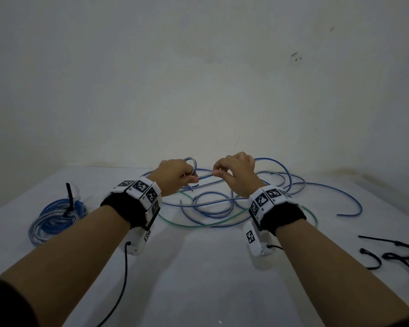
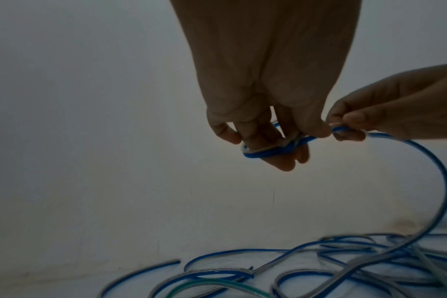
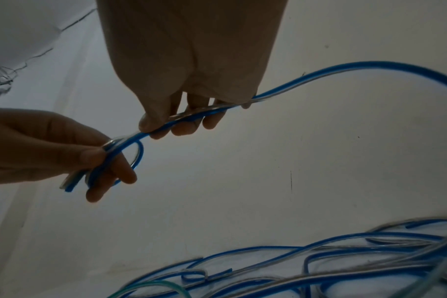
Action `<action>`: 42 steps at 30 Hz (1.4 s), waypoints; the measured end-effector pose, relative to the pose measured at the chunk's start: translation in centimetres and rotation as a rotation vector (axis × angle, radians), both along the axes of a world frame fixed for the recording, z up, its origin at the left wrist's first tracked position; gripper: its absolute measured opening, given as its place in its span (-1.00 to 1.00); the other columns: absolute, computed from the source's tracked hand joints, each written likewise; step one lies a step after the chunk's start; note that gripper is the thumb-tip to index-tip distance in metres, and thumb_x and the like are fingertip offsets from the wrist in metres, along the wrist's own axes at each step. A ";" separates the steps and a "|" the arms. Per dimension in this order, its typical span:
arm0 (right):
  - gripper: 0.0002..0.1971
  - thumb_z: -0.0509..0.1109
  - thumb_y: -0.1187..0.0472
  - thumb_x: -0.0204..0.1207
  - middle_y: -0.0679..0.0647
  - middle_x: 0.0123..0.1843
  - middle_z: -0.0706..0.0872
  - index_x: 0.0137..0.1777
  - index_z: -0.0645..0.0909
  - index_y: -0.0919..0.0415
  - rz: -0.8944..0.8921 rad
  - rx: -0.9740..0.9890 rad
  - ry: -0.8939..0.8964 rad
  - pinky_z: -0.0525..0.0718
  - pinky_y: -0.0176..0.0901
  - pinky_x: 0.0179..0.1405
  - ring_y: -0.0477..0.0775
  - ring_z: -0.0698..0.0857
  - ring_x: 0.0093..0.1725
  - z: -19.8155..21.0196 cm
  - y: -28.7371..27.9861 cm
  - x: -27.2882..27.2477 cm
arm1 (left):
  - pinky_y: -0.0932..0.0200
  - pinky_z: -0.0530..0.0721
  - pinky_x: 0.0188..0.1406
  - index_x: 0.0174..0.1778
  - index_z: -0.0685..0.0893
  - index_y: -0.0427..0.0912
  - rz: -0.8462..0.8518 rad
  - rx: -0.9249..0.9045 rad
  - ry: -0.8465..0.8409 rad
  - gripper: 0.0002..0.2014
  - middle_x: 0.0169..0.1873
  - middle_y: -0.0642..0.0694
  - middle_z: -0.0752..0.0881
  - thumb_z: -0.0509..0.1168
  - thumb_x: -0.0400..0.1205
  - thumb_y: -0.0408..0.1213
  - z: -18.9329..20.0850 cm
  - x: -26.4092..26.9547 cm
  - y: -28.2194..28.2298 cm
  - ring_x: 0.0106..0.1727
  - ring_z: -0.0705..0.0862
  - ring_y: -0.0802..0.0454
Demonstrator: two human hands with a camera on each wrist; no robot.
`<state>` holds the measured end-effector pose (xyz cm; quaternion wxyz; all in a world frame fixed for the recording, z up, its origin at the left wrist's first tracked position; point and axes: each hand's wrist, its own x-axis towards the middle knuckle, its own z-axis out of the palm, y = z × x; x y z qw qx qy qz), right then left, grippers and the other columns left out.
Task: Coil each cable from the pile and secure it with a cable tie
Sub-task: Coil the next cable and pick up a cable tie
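A loose pile of blue-and-clear cables [image 1: 222, 204] lies on the white table, with a green cable [image 1: 198, 224] under it. Both hands are raised above the pile. My left hand [image 1: 175, 177] grips the end of one blue cable [image 2: 268, 153], which makes a small first loop round its fingers [image 3: 110, 171]. My right hand [image 1: 234, 171] pinches the same cable [image 3: 191, 117] just beside the left, and the cable runs on through its fingers, arcs to the right and drops into the pile [image 2: 345, 262].
A coiled blue and clear bundle [image 1: 57, 218] with a black cable tie [image 1: 69, 201] round it lies at the left. Several loose black cable ties [image 1: 397, 256] lie at the right edge. A white wall [image 1: 198, 79] stands close behind the table.
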<state>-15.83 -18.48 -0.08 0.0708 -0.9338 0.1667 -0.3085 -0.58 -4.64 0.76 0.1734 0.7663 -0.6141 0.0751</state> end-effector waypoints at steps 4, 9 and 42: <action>-0.78 0.26 0.01 0.63 -0.02 -0.04 0.73 0.03 0.71 0.04 0.016 0.016 0.053 0.12 -0.04 0.28 0.11 0.40 0.20 0.2 -0.1 0.0 | 0.09 0.41 0.03 -0.21 0.65 -0.21 -0.016 0.032 -0.100 -0.69 -0.28 -0.05 0.63 0.23 0.65 -0.04 -0.3 -0.1 0.1 -0.08 0.60 -0.03; -0.78 0.27 0.04 0.63 -0.01 0.00 0.72 0.01 0.70 0.11 0.042 0.143 0.080 0.14 -0.04 0.33 0.02 0.36 0.17 -0.3 -0.5 0.0 | 0.09 0.09 0.16 -0.20 0.72 0.05 -0.017 0.127 -0.266 -0.69 -0.28 0.21 0.57 0.12 0.69 0.03 -0.5 -0.5 -0.2 0.04 0.23 0.23; -0.75 0.16 0.43 0.64 0.24 0.08 0.49 0.17 0.63 0.31 -0.011 0.436 -0.285 0.39 -0.44 -0.26 0.04 0.49 -0.13 -3.5 -1.2 1.1 | -0.40 0.60 0.18 -0.28 0.48 -0.07 -0.344 -0.533 1.640 -0.63 0.26 -0.13 0.68 -0.06 0.76 -0.04 0.8 -0.4 0.5 0.28 0.65 -0.25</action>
